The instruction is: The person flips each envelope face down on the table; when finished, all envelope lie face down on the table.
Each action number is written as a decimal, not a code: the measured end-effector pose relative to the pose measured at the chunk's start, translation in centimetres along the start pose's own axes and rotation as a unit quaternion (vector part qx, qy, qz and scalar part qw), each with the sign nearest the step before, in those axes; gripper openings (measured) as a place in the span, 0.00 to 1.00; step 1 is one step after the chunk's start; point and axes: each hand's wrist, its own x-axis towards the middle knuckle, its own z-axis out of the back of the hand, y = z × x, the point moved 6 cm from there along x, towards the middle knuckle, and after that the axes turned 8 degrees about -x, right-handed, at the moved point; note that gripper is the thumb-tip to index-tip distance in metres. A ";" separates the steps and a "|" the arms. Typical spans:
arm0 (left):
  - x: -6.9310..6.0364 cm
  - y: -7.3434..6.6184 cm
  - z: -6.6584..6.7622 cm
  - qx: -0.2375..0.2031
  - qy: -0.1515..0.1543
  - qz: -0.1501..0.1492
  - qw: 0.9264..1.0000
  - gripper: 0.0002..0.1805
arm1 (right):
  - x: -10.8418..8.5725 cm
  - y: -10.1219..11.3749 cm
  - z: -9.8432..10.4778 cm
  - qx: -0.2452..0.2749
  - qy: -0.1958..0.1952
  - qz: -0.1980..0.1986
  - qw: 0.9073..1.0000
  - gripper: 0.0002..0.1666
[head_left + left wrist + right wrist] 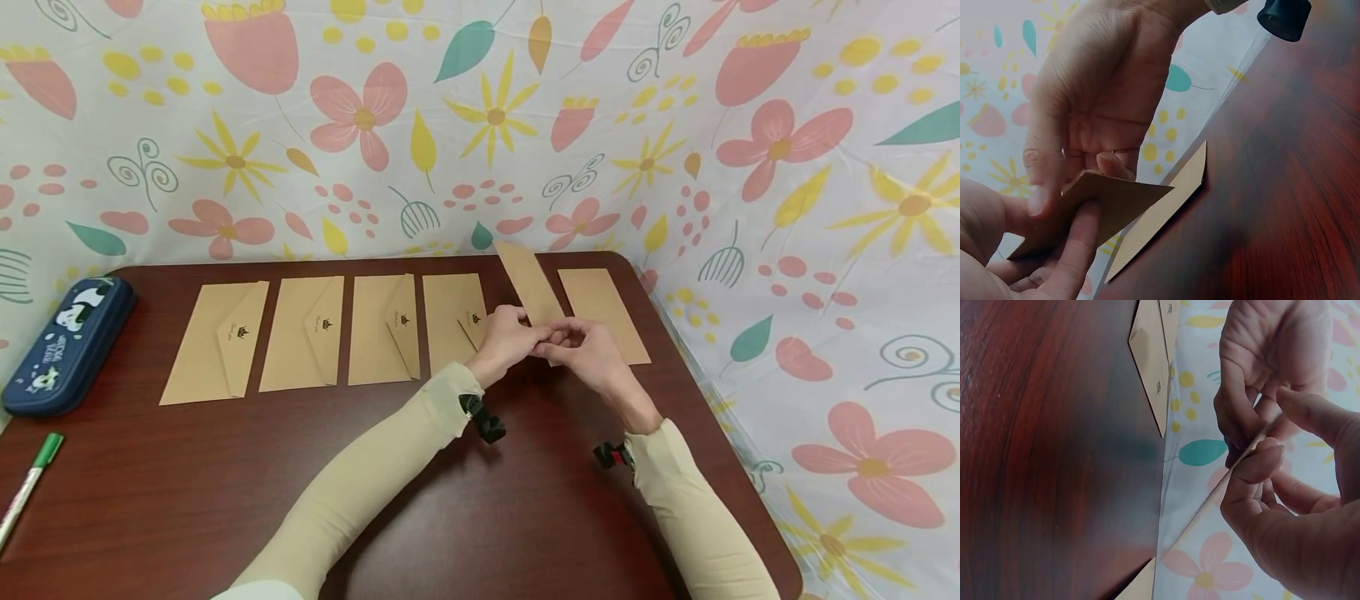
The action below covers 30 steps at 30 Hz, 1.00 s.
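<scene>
A kraft-paper envelope (528, 283) is held up off the table, tilted, near the right end of a row of envelopes. My left hand (510, 340) pinches its near end from the left, and my right hand (592, 358) grips the same end from the right. In the left wrist view, the envelope's pointed corner (1125, 197) juts out between the fingers of both hands. Seen nearly edge-on in the right wrist view, the envelope (1210, 494) is a thin line between the fingertips. The fingers partly cover its near end.
Several envelopes with crown-marked flaps, one the leftmost envelope (198, 350), lie in a row on the dark wooden table (375, 500). A plain envelope (603, 312) lies at the right end. A blue pencil case (71, 342) and a green-capped marker (30, 487) are at left. Floral cloth (480, 150) hangs behind.
</scene>
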 end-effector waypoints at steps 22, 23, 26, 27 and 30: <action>-0.1 1.2 1.1 -0.055 0.014 0.013 0.998 0.19 | 1.2 -3.9 1.5 -0.108 -0.052 -0.043 0.992 0.29; -0.2 1.3 1.2 -0.049 0.014 0.015 0.999 0.20 | 1.2 -3.9 1.6 -0.111 -0.052 -0.044 0.992 0.30; -0.2 1.5 1.4 -0.046 0.021 0.028 0.998 0.22 | 1.2 -4.1 1.7 -0.113 -0.049 -0.039 0.992 0.31; -0.1 1.5 1.5 -0.049 0.024 0.032 0.998 0.21 | 1.2 -4.1 1.7 -0.116 -0.047 -0.037 0.991 0.31; 0.1 1.5 1.5 -0.052 0.037 0.034 0.997 0.22 | 1.2 -4.1 1.9 -0.120 -0.047 -0.034 0.991 0.32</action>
